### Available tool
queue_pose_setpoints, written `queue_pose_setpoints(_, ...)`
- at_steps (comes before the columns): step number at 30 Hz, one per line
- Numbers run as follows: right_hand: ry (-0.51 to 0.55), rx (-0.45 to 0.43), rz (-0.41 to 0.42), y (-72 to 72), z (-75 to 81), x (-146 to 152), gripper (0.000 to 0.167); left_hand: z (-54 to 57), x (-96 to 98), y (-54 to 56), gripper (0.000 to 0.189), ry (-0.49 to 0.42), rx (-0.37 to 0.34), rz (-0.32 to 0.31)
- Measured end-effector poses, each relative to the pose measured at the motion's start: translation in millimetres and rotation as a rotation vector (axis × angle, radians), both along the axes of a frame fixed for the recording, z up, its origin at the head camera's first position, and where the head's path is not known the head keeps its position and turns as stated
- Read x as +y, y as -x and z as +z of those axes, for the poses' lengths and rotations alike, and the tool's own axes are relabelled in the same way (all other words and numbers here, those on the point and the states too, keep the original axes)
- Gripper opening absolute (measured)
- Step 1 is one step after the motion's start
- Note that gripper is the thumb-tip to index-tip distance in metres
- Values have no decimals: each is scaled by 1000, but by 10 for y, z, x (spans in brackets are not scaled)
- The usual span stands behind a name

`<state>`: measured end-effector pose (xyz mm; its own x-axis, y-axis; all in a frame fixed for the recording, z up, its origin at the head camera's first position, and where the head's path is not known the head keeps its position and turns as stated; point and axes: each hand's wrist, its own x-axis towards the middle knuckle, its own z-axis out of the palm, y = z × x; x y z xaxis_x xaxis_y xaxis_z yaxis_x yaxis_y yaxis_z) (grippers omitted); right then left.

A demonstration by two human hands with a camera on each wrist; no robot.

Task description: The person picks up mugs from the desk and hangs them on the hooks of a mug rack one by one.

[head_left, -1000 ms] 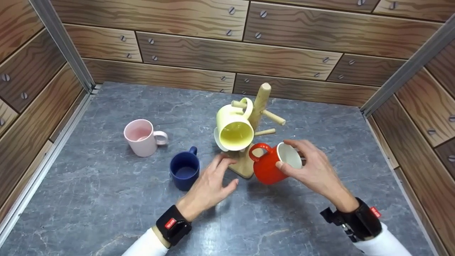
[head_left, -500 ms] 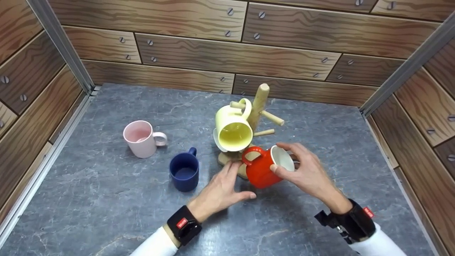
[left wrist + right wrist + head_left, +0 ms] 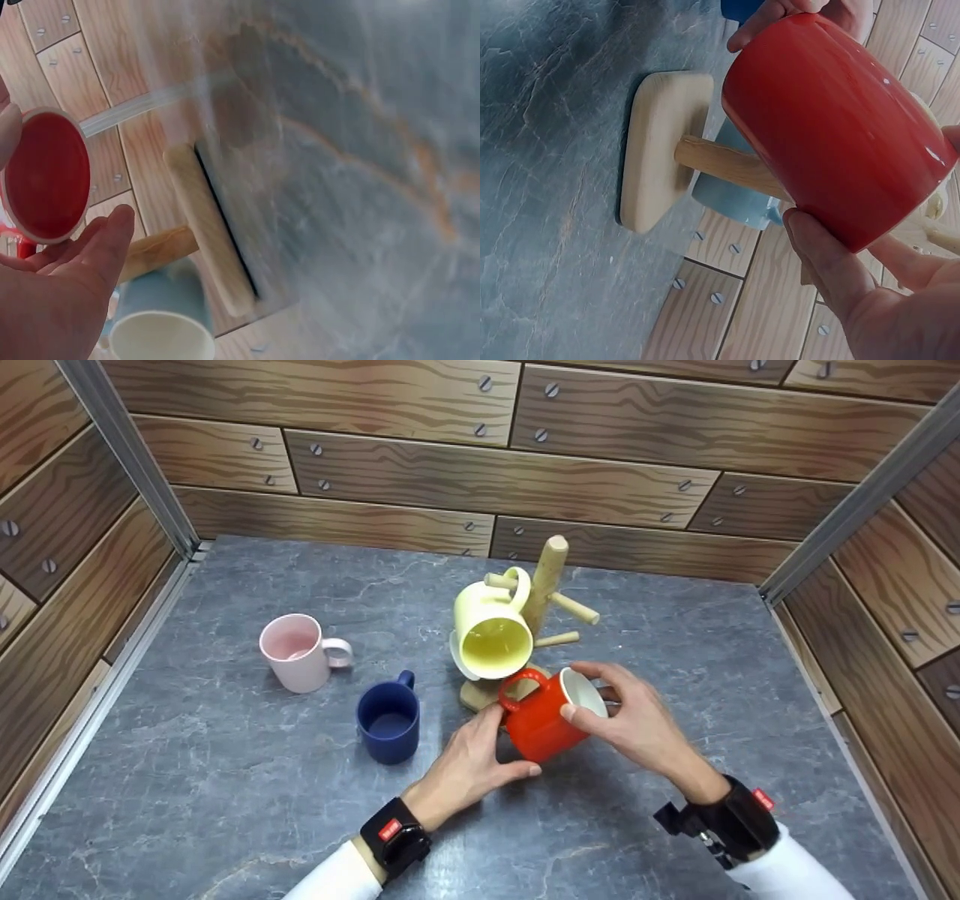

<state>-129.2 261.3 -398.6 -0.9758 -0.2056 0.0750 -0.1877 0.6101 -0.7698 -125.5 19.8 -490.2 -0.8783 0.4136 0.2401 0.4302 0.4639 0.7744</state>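
A red mug (image 3: 544, 724) with a white inside is held tilted in front of the wooden mug tree (image 3: 549, 574), its handle toward the left. My right hand (image 3: 637, 724) grips it at the rim, thumb on the near side and fingers on the far side. My left hand (image 3: 465, 765) is at the mug's bottom end, fingers extended by the handle side and thumb stretched out below. On an upper peg a yellow mug (image 3: 472, 611) hangs by its handle, mouth toward me. Lower down, a light blue mug (image 3: 727, 199) hangs behind it, mostly hidden in the head view.
A dark blue mug (image 3: 390, 735) stands upright just left of my left hand. Farther left is an upright pink mug (image 3: 300, 664). Bare pegs (image 3: 576, 607) stick out from the tree's right side. Wood-patterned walls (image 3: 420, 469) enclose the grey tabletop (image 3: 195, 795).
My right hand has carried the red mug left and slightly toward me. The left hand has moved right to the mug's bottom, its thumb now spread out. The other mugs stay put.
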Motion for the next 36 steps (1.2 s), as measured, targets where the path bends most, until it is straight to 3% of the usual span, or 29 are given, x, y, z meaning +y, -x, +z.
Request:
queue_pose_setpoints(14, 76, -57, -9, 131, -114, -86, 61, -15, -29, 67, 86, -80, -106, 61)
queue_pose_setpoints(20, 139, -105, -21, 188, -160, -100, 61, -5, -43, 100, 85, -87, -104, 79)
queue_pose_setpoints(36, 177, -157, -62, 280, -296, -147, 64, -26, -70, 154, 85, -90, -114, 130)
